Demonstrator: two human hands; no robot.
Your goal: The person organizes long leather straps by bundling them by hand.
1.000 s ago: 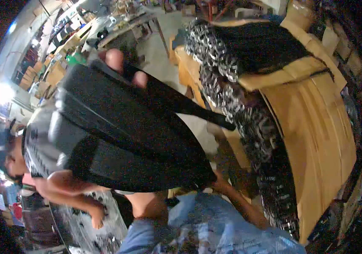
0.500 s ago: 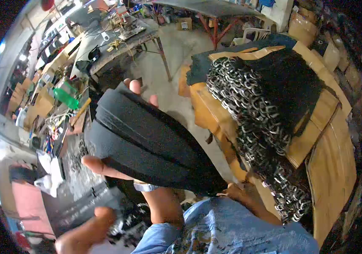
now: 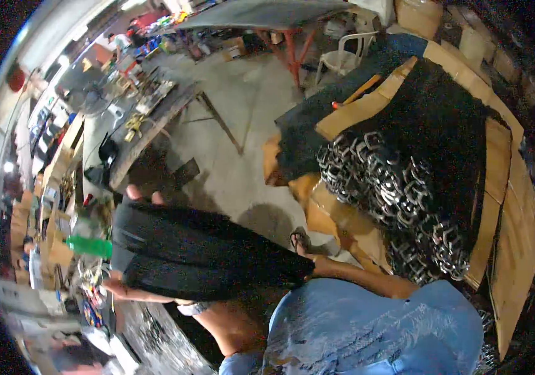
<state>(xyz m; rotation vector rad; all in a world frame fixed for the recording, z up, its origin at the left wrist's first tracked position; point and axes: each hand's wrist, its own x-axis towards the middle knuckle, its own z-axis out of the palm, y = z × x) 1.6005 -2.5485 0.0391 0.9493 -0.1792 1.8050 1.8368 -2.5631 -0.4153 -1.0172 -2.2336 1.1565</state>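
Observation:
A fanned stack of black flat strips point(image 3: 192, 253) stretches across the middle of the view, wide at the left and narrowing toward my body at the right. My left hand point(image 3: 127, 291) grips the wide end, with fingertips showing over the upper edge and the thumb along the lower one. At the narrow end, close to my blue shirt, my right hand point(image 3: 322, 267) is closed around the gathered strips; its fingers are mostly hidden. To the right lies a heap of shiny metal rings point(image 3: 383, 178), apart from both hands.
Black sheet material point(image 3: 439, 125) and cardboard point(image 3: 514, 250) lie under and around the rings. A cluttered workbench point(image 3: 149, 125) stands at the left, with a green bottle point(image 3: 89, 245) nearby. Behind are a white chair point(image 3: 345, 57) and a red-legged table point(image 3: 261, 15).
The stack has swung lower and to the left in view, held by both hands. The camera view has shifted, showing more of the chair. A blurred forearm at lower left has left that spot.

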